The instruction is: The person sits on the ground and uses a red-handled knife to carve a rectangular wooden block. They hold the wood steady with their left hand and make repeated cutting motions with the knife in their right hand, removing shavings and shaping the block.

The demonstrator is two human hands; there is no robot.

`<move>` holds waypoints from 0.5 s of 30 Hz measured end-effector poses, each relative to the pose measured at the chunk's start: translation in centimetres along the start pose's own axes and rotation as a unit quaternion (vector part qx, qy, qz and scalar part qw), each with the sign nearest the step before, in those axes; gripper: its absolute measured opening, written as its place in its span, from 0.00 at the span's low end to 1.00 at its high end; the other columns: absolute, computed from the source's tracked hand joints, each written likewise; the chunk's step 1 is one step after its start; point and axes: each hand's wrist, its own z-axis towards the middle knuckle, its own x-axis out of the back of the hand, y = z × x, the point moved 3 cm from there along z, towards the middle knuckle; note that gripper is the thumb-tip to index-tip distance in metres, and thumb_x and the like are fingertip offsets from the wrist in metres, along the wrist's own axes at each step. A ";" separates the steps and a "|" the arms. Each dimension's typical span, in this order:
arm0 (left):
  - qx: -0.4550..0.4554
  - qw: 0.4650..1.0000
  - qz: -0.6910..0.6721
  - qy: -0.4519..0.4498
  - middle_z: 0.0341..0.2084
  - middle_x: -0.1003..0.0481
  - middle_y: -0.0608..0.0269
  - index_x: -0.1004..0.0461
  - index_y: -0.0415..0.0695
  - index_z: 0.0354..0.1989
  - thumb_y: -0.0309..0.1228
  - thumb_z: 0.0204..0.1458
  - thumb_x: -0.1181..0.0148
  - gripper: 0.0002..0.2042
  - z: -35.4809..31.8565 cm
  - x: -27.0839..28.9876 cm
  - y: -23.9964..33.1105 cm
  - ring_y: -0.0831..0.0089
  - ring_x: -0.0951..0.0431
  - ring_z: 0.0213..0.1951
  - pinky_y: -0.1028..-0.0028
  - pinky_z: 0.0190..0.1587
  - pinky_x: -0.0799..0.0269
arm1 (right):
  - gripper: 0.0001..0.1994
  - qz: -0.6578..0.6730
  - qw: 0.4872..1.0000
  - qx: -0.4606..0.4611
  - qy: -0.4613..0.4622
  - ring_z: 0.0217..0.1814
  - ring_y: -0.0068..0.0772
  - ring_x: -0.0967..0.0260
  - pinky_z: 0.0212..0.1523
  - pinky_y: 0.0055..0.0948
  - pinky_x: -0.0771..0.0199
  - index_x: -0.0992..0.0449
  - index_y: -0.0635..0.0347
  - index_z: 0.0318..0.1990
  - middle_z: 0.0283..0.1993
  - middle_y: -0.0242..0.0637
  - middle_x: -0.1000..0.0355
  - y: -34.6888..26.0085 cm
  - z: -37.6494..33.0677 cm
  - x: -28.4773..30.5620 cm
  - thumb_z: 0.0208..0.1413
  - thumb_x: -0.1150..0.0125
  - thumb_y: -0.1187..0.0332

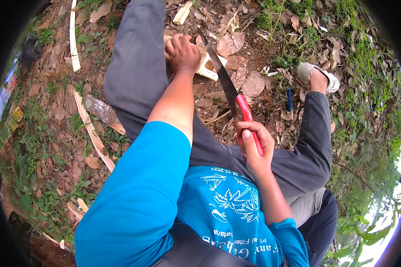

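Note:
My left hand [183, 54] is closed over a pale piece of wood [208, 66] on the ground, beside my left leg. My fingers hide much of the wood, and its bare cut end shows to the right of them. In my right hand [255, 144] is a hand saw [228, 84] by its red handle. The dark, tapering blade points away from me, up and to the left. It passes across the right side of the wood in this view; whether it touches, I cannot tell. The teeth are too small to make out.
Long pale wood strips [91, 124] and a short log [104, 113] lie left of my left leg. A wood offcut [182, 13] sits farther off. Dry leaves [253, 84] and grass cover the ground. A small blue object [289, 100] lies near my right shoe [314, 75].

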 end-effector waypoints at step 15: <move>-0.048 0.995 0.011 -0.087 0.51 0.28 0.65 0.27 0.53 0.45 0.40 0.59 0.53 0.12 0.4 0.9 -0.2 0.61 0.37 0.66 0.42 0.74 0.60 | 0.10 -0.076 0.997 -0.019 0.016 0.41 0.17 0.31 0.46 0.20 0.32 0.21 0.64 0.50 0.41 0.31 0.25 -2.9 -3.1 -2.7 0.65 0.44 0.74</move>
